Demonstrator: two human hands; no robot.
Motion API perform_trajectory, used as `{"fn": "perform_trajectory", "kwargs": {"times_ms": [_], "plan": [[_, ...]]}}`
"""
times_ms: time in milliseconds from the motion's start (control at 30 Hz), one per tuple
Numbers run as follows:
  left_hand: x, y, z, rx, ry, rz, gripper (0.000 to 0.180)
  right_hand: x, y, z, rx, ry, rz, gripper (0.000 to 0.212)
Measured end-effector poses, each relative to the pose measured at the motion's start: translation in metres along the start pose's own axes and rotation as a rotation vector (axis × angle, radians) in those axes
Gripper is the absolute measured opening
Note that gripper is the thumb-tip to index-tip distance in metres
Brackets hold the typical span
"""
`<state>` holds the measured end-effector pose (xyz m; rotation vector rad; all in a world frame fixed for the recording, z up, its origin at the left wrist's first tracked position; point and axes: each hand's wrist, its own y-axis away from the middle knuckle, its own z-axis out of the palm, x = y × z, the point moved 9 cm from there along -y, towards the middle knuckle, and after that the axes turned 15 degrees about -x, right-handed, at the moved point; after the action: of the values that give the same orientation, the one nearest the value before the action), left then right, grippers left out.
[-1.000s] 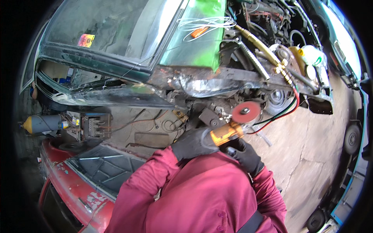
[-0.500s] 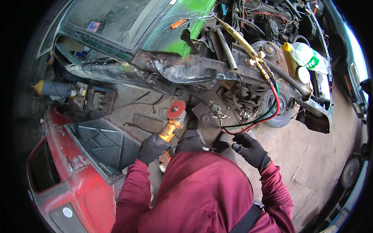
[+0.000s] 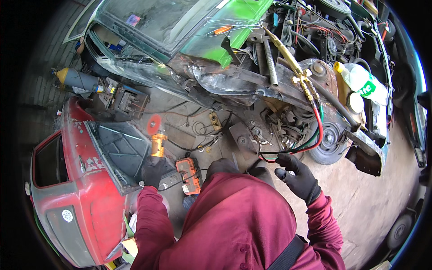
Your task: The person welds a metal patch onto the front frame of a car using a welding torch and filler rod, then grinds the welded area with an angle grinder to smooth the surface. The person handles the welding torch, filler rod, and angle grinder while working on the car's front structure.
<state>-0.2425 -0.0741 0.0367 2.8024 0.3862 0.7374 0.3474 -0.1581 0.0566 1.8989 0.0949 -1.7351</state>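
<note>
My black-gloved left hand (image 3: 153, 170) is wrapped round the lower body of a yellow angle grinder (image 3: 158, 145), whose red disc (image 3: 154, 124) points away from me. The grinder is held above the floor, beside a dark ribbed panel (image 3: 121, 148). On the right, my gloved right hand (image 3: 299, 178) holds nothing and has its fingers apart and partly curled. Just beyond its fingertips run the red and green hoses (image 3: 317, 135) of a brass gas torch (image 3: 288, 56), which rests across the car's bare metal front.
An orange toolbox (image 3: 189, 176) sits near my legs. Cables and a power strip (image 3: 215, 121) lie on the floor ahead. A gas cylinder (image 3: 76, 80) lies far left, and a red car body (image 3: 96, 189) stands left. A plastic bottle (image 3: 360, 81) rests by the engine bay.
My left hand has carried the grinder to the left, away from my knees, bringing the toolbox and power strip into fuller view. The right hand has shifted only slightly.
</note>
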Motion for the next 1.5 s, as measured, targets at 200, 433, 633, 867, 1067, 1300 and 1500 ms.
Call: {"fn": "perform_trajectory", "kwargs": {"times_ms": [200,433,633,867,1067,1300,1500], "plan": [[-0.009,0.001,0.004,0.177,0.525,0.154,0.025,-0.061,-0.021,0.002,0.039,0.173,-0.112,0.057],[-0.035,0.012,0.040,0.189,0.522,-0.012,0.026,-0.153,-0.048,-0.014,0.146,0.371,-0.265,0.054],[-0.096,-0.014,0.094,0.042,0.973,-0.159,0.022,-0.227,-0.075,-0.012,0.376,0.520,-0.396,0.050],[-0.211,-0.090,0.164,-0.066,1.174,-0.279,0.014,-0.317,-0.154,0.074,0.356,1.021,-0.457,0.055],[-0.269,-0.176,0.197,-0.026,-0.160,0.191,0.011,-0.365,-0.305,0.136,0.352,1.097,-0.472,0.067],[-0.384,-0.248,0.283,-0.271,-0.334,-0.068,0.015,-0.395,-0.460,0.108,0.497,1.178,-0.476,0.059],[-0.473,-0.309,0.348,-0.340,-0.159,-0.296,0.029,-0.365,-0.522,0.085,0.490,1.067,-0.272,0.050]]}}
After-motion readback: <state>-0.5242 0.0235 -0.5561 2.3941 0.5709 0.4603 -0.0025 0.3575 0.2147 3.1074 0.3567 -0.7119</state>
